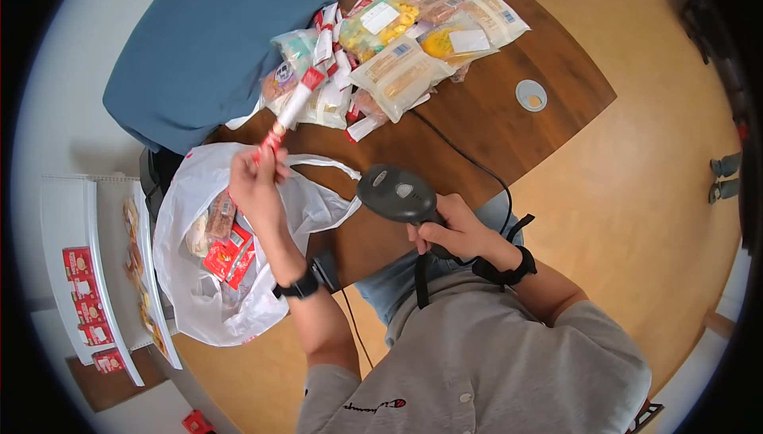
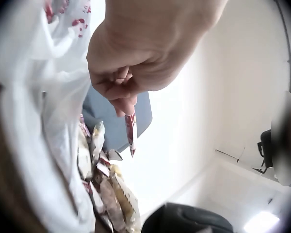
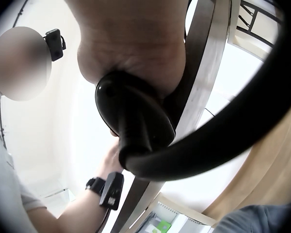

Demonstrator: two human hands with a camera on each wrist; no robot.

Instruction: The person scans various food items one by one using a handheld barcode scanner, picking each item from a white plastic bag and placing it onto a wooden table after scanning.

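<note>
In the head view the left hand (image 1: 261, 187) pinches one end of a slim red-and-white packet (image 1: 296, 106), held up above a white plastic bag (image 1: 187, 231). The same packet (image 2: 131, 133) points away from the left hand (image 2: 136, 63) in the left wrist view. The right hand (image 1: 461, 231) grips the handle of a black handheld scanner (image 1: 397, 194), whose head is beside the bag's handle. In the right wrist view the right hand (image 3: 133, 48) is wrapped round the black handle (image 3: 131, 116); its fingers are mostly hidden. Inside the bag lie a red packet (image 1: 230, 255) and other wrapped items.
Clear and yellow food packets (image 1: 401, 76) and red-and-white sticks are heaped on the wooden table (image 1: 568, 60). A blue chair back (image 1: 222, 44) stands at the left of the table. A cable (image 1: 461, 148) crosses the tabletop. White shelves (image 1: 111, 275) with red boxes stand at far left.
</note>
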